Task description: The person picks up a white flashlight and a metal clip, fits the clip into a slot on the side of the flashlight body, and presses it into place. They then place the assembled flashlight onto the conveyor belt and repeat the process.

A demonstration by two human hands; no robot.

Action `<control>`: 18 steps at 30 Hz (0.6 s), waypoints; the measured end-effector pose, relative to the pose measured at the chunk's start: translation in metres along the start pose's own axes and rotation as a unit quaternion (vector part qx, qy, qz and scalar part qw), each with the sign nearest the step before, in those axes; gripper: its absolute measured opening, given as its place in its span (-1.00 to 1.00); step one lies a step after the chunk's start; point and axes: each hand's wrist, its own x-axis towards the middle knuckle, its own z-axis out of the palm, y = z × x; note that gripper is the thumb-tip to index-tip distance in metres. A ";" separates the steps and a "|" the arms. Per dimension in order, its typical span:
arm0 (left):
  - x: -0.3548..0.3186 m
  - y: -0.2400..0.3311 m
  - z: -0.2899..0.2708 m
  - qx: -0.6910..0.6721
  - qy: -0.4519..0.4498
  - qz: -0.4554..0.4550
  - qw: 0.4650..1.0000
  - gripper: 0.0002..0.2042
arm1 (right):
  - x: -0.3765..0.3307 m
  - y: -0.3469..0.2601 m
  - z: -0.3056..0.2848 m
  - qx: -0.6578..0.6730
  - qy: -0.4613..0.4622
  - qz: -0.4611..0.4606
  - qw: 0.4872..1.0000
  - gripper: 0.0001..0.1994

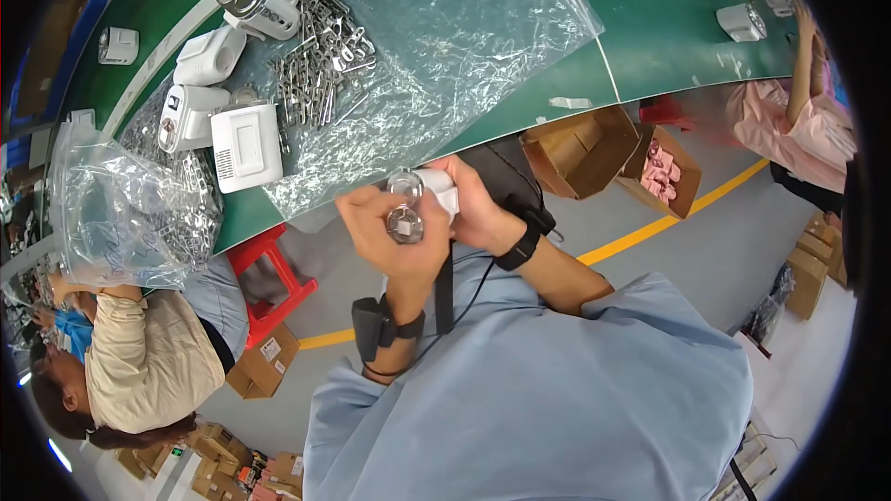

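In front of my body, just off the table edge, I hold a white device housing with a shiny, clear round front. My left hand is closed around the clear end, its fingers bent over it. My right hand grips the white body from the other side. Parts of the housing are hidden by my fingers. Nearest on the table, a white housing lies with its flat side up. Beside it are more white housings and a heap of small metal clips on a clear plastic sheet.
A clear bag of metal parts hangs over the table's left end. More housings stand along the green table. Below its edge are cardboard boxes and a red stool. Co-workers sit at left and far right.
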 end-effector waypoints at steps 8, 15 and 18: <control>-0.006 -0.001 0.021 0.114 0.008 0.064 0.991 -0.72 | 0.012 -0.006 -0.002 0.007 0.047 0.020 0.999 -0.57; -0.001 0.009 0.025 0.154 0.010 0.063 0.986 -0.69 | -0.001 -0.019 0.011 0.027 0.025 0.052 0.998 -0.60; 0.002 0.018 0.025 0.138 0.017 0.071 0.988 -0.70 | -0.002 -0.010 -0.006 0.067 -0.056 0.057 0.994 -0.60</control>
